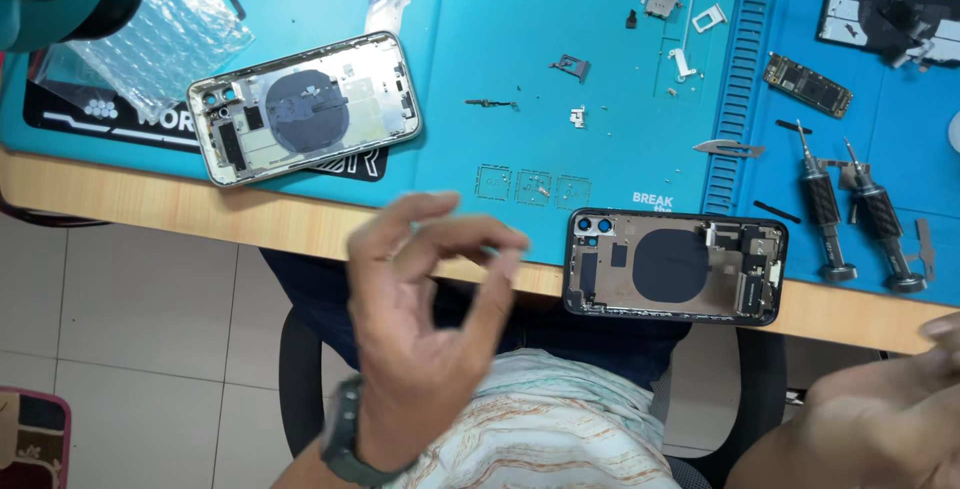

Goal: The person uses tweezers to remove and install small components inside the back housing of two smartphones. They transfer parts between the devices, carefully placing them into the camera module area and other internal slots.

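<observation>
At table edge | black phone housing (675, 267) lies crosswise (cameras left) | left hand (420, 324) nearest, fingers curled

You have two opened phone housings on the blue work mat (520, 59) — a silver one (305, 107) at the mat's left end and a black one (675, 266) on its near edge. Right of the black housing stand two precision screwdrivers (855, 214), side by side. One circuit board (808, 85) lies toward the mat's far right, one metal blade tool (729, 148) just below it, one bubble-wrap bag (160, 29) at the mat's far left corner. Small loose parts scatter mid-mat — too tiny to count.
</observation>
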